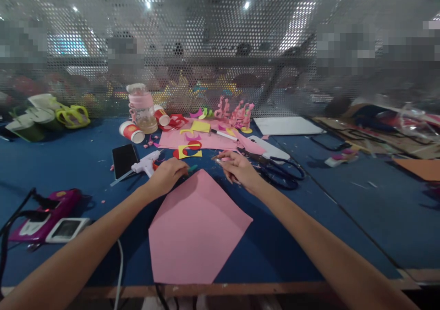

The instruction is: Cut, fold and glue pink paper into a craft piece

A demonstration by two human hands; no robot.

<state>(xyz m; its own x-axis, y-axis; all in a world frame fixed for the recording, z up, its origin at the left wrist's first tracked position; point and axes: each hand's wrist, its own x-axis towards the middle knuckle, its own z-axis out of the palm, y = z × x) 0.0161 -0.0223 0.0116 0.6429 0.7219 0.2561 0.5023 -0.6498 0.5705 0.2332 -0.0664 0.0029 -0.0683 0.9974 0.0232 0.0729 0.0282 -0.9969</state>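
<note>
- Left hand [168, 174], at frame centre, is closed around a teal pen [191, 168].
- Right hand [237, 168] pinches a small pale object I can't identify.
- Pink paper sheet [197, 229] lies just below both.

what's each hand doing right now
Left hand: closed on a small teal-tipped item, at the pink sheet's top corner.
Right hand: closed around something small; what it is cannot be told.

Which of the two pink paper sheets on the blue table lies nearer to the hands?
The large pink paper sheet at the table's near edge; its top corner lies between both hands. The other pink paper sheet lies farther back, under yellow and red cut-outs.
</note>
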